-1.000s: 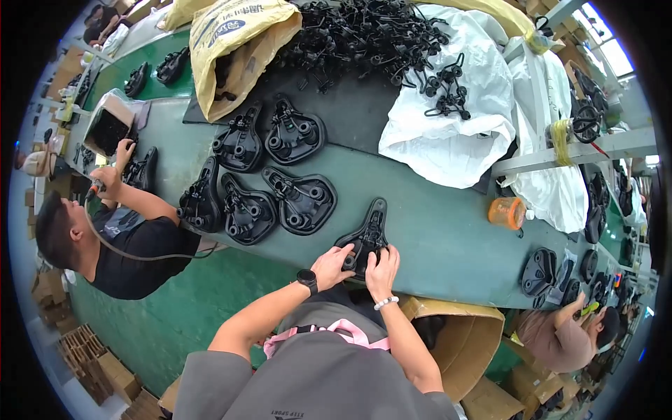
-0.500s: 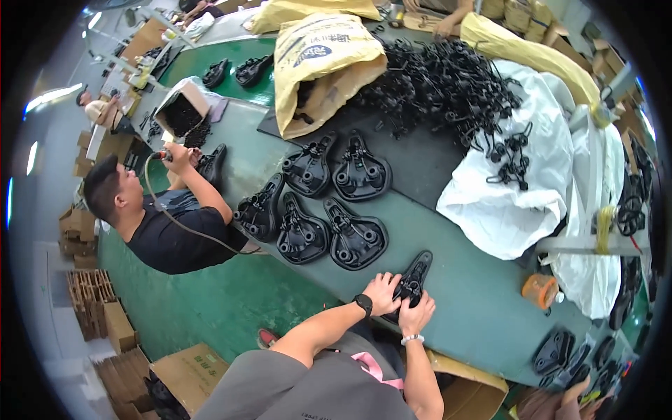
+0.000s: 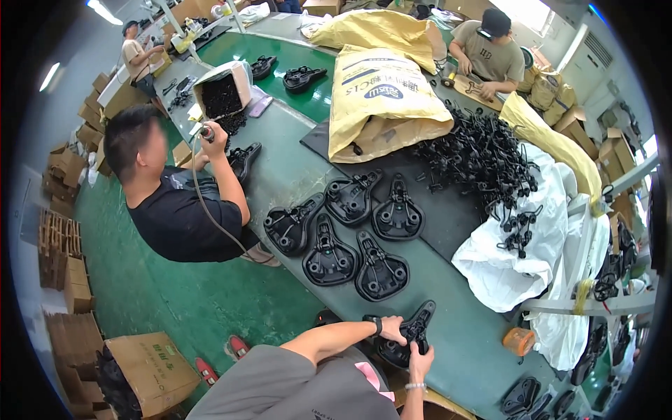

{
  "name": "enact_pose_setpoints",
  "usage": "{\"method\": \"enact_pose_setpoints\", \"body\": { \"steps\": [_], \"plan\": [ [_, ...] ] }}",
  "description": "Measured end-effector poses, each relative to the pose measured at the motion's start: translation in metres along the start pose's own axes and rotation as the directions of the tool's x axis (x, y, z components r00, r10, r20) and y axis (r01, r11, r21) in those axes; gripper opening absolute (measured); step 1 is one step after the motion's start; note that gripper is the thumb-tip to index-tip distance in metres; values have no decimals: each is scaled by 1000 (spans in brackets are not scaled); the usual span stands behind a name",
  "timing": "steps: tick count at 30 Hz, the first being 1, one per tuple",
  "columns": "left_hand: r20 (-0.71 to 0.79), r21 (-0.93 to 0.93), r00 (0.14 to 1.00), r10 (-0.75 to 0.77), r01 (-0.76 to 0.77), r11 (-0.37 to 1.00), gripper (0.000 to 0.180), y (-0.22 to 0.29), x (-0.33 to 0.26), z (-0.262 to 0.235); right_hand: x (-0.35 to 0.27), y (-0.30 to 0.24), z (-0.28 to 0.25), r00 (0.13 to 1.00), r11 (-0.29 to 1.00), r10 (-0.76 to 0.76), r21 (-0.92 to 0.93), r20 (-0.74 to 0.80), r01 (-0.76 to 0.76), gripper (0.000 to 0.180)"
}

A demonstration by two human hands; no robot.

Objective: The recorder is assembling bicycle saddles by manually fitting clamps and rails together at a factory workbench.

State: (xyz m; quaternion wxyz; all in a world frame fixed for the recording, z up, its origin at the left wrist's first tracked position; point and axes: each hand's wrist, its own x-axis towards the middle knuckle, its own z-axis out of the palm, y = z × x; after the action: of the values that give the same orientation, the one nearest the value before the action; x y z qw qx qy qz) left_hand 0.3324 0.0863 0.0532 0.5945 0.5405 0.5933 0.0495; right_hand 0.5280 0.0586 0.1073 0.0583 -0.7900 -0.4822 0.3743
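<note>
A black bicycle saddle (image 3: pixel 423 316) is at the near edge of the green-topped table (image 3: pixel 455 280), its underside up and its narrow nose pointing away from me. My left hand (image 3: pixel 393 330) grips its left side, the thumb over the frame. On its right side, my right hand (image 3: pixel 421 364) is closed round the edge, partly hiding the saddle's wide end. Several more saddles lie underside up just beyond, among them a near one (image 3: pixel 382 267). Farther right is a big pile of black wire-like parts (image 3: pixel 476 157).
A yellow woven sack (image 3: pixel 381 91) and a white sack (image 3: pixel 497 269) flank the pile. An orange tub (image 3: pixel 519 341) stands at right. Left, a co-worker in black (image 3: pixel 185 220) holds a hose-fed tool (image 3: pixel 206 132) near a box of small dark parts (image 3: pixel 222 94). Another person (image 3: pixel 493 52) works across the table.
My view has tilted up, so the table and saddles sit lower in the picture and the person across shows more fully. Both hands stay on the same saddle.
</note>
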Motion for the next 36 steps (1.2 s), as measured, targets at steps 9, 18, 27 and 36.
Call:
{"method": "enact_pose_setpoints", "body": {
  "steps": [9,18,27,36],
  "plan": [
    [-799,-208,585,139,-484,850,78,8,-141,-258,-35,-111,-8,948,791,-318,542,-32,283,37],
    [-577,-768,178,-797,-451,455,89,-235,-70,-463,-76,-84,46,927,935,-349,-8,140,353,36],
    [-919,-389,-127,-373,135,911,80,-270,-84,-438,-72,-103,54,903,916,-352,-109,246,387,37],
    [-643,291,719,-266,550,783,64,-180,-103,-379,-62,-147,69,829,848,-491,-72,267,526,37]
  ]
}}
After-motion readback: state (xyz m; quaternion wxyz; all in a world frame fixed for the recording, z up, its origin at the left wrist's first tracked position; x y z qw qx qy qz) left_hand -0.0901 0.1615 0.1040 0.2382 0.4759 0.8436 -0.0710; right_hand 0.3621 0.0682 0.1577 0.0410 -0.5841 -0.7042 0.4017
